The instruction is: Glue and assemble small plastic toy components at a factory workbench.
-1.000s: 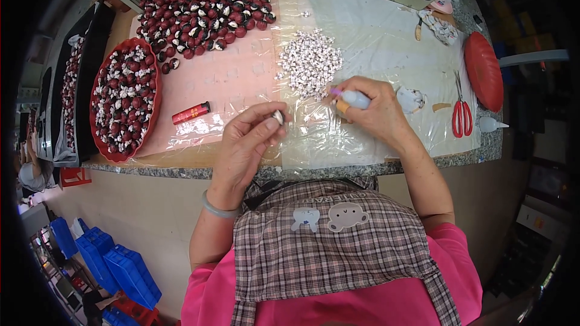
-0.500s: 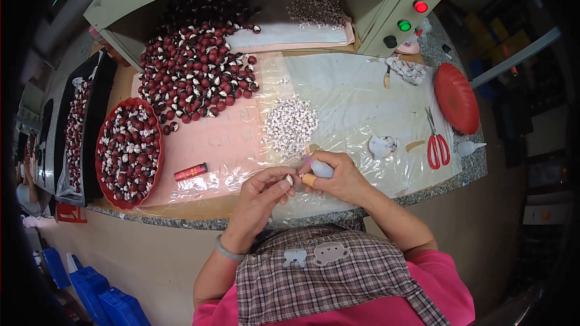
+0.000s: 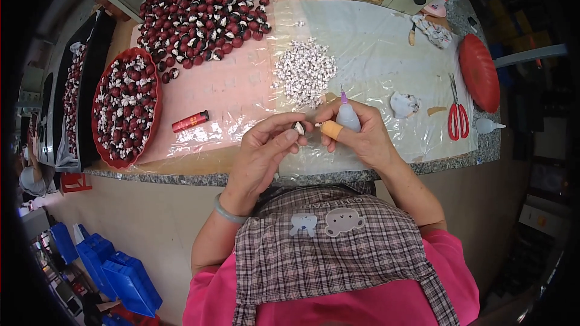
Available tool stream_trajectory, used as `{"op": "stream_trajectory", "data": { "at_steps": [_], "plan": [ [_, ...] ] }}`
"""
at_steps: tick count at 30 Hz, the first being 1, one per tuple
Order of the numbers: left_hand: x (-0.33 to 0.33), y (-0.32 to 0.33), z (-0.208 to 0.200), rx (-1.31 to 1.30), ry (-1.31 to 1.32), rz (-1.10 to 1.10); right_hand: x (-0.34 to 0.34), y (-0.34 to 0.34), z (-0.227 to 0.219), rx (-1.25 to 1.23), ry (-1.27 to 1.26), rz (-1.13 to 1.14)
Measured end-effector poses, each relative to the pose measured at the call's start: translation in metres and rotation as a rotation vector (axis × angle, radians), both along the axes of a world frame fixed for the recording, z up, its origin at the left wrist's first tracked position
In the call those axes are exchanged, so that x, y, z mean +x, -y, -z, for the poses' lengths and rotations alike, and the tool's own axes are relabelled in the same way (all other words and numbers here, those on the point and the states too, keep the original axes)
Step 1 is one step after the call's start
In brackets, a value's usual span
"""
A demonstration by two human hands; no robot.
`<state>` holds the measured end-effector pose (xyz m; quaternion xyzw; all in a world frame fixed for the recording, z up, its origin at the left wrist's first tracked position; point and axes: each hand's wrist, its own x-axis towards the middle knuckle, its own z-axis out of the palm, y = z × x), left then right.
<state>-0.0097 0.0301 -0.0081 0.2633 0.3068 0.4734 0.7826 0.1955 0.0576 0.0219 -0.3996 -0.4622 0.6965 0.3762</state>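
A: Where is the held piece sitting?
B: The dark-and-white piece (image 3: 298, 127) is resting in the left hand (image 3: 266, 150), which is pinching it narrowly above the table, near its granite edge (image 3: 181, 178).
A: Which way is it pointing?
B: Its pale wedge is facing upward, seemingly slanting from 11 toward 5 o'clock; fingers are partly covering it, leaving the true long axis unclear.
A: And beyond it?
B: At 3 o'clock, the right hand (image 3: 362, 137) is gripping a squeeze bottle (image 3: 347, 117), its tip pointing toward 12, and is apparently pinching a white bit (image 3: 318, 124).
A: How far is the work standing?
B: Bit and piece are sitting apart, so this unit is seemingly awaiting completion. Loose white pieces (image 3: 305, 72) at 12 are suggesting much remaining. Toward 9, a scalloped tray (image 3: 159, 96) is bearing red balls mingling with white pieces, possibly finished.
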Motion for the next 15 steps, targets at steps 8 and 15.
{"op": "stream_trajectory", "data": {
  "at_steps": [8,15],
  "plan": [
    [0.0012,0.0052,0.0009,0.065,-0.193,-0.038,-0.0071,0.0095,-0.0022,0.033,0.156,0.041],
    [0.0040,0.0069,0.0002,0.118,-0.316,-0.021,-0.0103,0.0115,-0.0058,0.079,0.257,0.045]
  ]
}}
